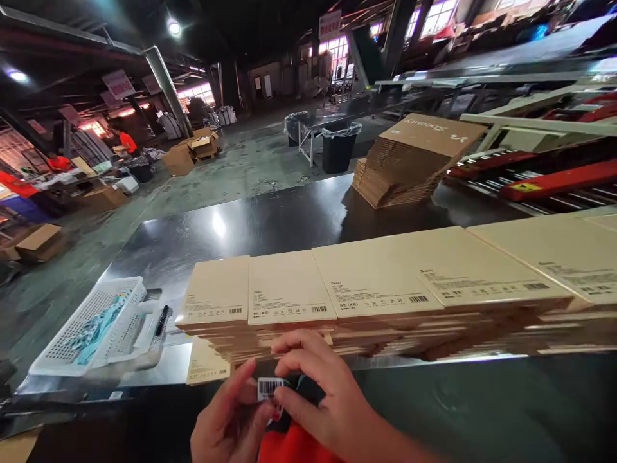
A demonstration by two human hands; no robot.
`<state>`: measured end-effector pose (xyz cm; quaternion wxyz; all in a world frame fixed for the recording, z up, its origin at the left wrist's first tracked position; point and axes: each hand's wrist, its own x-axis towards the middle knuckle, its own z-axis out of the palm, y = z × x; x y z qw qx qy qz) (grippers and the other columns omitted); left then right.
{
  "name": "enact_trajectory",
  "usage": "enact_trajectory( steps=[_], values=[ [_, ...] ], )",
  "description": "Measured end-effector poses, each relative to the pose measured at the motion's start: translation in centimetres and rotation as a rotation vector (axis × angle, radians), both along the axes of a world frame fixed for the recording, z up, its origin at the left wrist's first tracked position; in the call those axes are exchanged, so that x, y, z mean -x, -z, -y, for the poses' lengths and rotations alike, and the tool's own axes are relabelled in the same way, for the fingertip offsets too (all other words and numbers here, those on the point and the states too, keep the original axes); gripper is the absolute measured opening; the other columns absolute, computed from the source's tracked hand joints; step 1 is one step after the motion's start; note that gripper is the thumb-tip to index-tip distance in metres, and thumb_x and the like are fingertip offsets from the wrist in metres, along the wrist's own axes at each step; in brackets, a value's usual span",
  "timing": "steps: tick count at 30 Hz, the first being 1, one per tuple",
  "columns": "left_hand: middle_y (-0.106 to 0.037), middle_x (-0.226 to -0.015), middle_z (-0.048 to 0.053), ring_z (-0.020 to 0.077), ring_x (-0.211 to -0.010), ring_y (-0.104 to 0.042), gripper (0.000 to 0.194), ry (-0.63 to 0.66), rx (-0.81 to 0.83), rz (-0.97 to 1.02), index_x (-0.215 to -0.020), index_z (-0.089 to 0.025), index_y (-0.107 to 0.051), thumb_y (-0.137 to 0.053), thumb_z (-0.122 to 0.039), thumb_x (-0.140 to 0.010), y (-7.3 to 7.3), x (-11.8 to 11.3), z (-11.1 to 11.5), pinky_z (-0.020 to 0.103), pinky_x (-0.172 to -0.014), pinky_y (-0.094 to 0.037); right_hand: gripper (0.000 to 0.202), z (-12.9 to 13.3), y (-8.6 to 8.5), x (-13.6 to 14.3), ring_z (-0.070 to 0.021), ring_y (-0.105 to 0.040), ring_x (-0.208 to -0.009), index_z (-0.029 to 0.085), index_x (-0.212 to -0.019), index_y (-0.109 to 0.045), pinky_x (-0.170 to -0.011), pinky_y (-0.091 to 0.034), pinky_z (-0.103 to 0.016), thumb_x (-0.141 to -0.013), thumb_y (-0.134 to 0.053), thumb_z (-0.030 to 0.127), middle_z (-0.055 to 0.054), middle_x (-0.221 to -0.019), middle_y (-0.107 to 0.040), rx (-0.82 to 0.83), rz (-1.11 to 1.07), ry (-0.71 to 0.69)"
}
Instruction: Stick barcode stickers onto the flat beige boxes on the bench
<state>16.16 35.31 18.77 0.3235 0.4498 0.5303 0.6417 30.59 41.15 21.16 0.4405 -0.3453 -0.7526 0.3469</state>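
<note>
In front of my body, a small white barcode label (pixel 270 387) sits between my two hands. My right hand (pixel 321 389) pinches its right edge, with the thumb over the label and the other fingers curled above. My left hand (pixel 230 415) bends its thumb and fingers around the label's left edge. A small red bit shows just below the label; what it belongs to is unclear. Right beyond the hands stand stacks of flat cream boxes (pixel 289 283), with printed text and barcodes on their top faces.
The stacks line the near edge of a dark, shiny table (pixel 270 212). On its left lie a white plastic basket (pixel 130 289) with teal packets and a black pen (pixel 162 320). Flattened brown cartons (pixel 405 161) lean in a pile behind. A black bin (pixel 340 148) stands beyond.
</note>
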Motion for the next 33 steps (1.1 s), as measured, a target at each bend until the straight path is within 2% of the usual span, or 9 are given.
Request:
enact_trajectory(
  steps=[3, 6, 10, 14, 19, 23, 25, 28, 33],
  values=[
    [-0.068, -0.064, -0.006, 0.0093, -0.059, -0.064, 0.041, 0.006, -0.022, -0.048, -0.114, -0.031, -0.064, -0.074, -0.031, -0.074, 0.1, 0.3, -0.5, 0.015, -0.062, -0.053, 0.003, -0.1, 0.1, 0.1, -0.0159, -0.059, -0.095, 0.022, -0.082, -0.058, -0.083, -0.048, -0.029, -0.083, -0.060, 0.020, -0.003, -0.102, -0.061, -0.052, -0.013, 0.032],
    [-0.069, -0.066, -0.004, 0.0098, -0.059, -0.064, 0.040, 0.089, 0.060, -0.085, -0.113, -0.030, -0.066, -0.074, -0.034, -0.073, 0.3, 1.7, -1.1, 0.015, -0.057, -0.051, 0.006, 0.2, 0.1, 0.7, -0.0151, -0.058, -0.089, 0.022, -0.081, -0.058, -0.081, -0.046, -0.030, -0.085, -0.057, 0.018, -0.003, -0.098, -0.061, -0.215, -0.002, 0.086],
    [-0.069, -0.065, -0.001, 0.0112, -0.057, -0.061, 0.015, 0.260, 0.050, -0.179, -0.075, -0.023, -0.072, -0.072, -0.038, -0.074, 0.7, 4.0, -2.1, 0.017, -0.054, -0.049, 0.008, 0.5, 0.4, 1.8, -0.0165, -0.055, -0.086, 0.021, -0.081, -0.057, -0.080, -0.043, -0.034, -0.087, -0.053, 0.017, -0.004, -0.097, -0.062, -0.375, 0.102, 0.133],
    [-0.062, -0.054, -0.003, 0.0093, -0.049, -0.055, 0.025, 0.275, -0.052, -0.350, -0.062, -0.020, -0.063, -0.063, -0.035, -0.081, 1.2, 5.7, -3.0, 0.017, -0.049, -0.043, 0.012, 0.9, 0.2, 2.8, -0.0173, -0.056, -0.085, 0.020, -0.079, -0.056, -0.080, -0.043, -0.035, -0.088, -0.050, 0.016, -0.006, -0.097, -0.062, -0.407, 0.159, 0.190],
    [-0.059, -0.053, -0.001, 0.0100, -0.048, -0.054, 0.023, 0.314, -0.198, -0.511, -0.065, -0.020, -0.063, -0.059, -0.032, -0.084, 2.2, 7.7, -3.0, 0.019, -0.047, -0.041, 0.012, -0.1, -2.4, 3.3, -0.0172, -0.059, -0.094, 0.022, -0.079, -0.057, -0.078, -0.049, -0.029, -0.090, -0.051, 0.022, -0.005, -0.102, -0.063, -0.144, 0.061, 0.245],
    [-0.063, -0.076, 0.003, 0.0127, -0.065, -0.061, 0.013, 0.154, -0.305, -0.562, -0.077, -0.022, -0.069, -0.061, -0.030, -0.084, 2.8, 9.9, -3.4, 0.021, -0.054, -0.048, 0.016, -4.2, -4.4, 4.7, -0.0208, -0.058, -0.107, 0.022, -0.074, -0.062, -0.089, -0.048, -0.035, -0.088, -0.056, 0.027, -0.006, -0.114, -0.061, 0.069, 0.150, 0.268],
    [-0.065, -0.100, 0.006, 0.0190, -0.092, -0.064, 0.005, 0.102, -0.403, -0.730, -0.078, -0.024, -0.070, -0.066, -0.022, -0.080, 2.9, 11.0, -4.3, 0.029, -0.075, -0.053, 0.015, -6.5, -4.6, 5.8, -0.0223, -0.054, -0.115, 0.021, -0.070, -0.062, -0.099, -0.042, -0.042, -0.084, -0.060, 0.022, -0.005, -0.118, -0.060, 0.154, 0.281, 0.225],
    [-0.061, -0.126, 0.008, 0.0281, -0.124, -0.051, 0.008, 0.100, -0.537, -1.003, -0.073, -0.022, -0.066, -0.067, -0.016, -0.078, 3.2, 12.3, -6.2, 0.049, -0.104, -0.037, 0.016, -8.5, -4.4, 7.4, -0.0242, -0.049, -0.121, 0.020, -0.066, -0.062, -0.105, -0.034, -0.049, -0.082, -0.062, 0.018, -0.005, -0.120, -0.061, 0.257, 0.427, 0.218],
    [-0.063, -0.123, 0.008, 0.0257, -0.124, -0.050, 0.008, 0.080, -0.567, -1.104, -0.072, -0.022, -0.064, -0.066, -0.019, -0.079, 4.2, 12.8, -7.7, 0.047, -0.106, -0.031, 0.015, -8.9, -3.8, 8.6, -0.0259, -0.045, -0.124, 0.020, -0.066, -0.062, -0.105, -0.029, -0.054, -0.080, -0.063, 0.018, -0.003, -0.123, -0.061, 0.333, 0.540, 0.260]
  ],
)
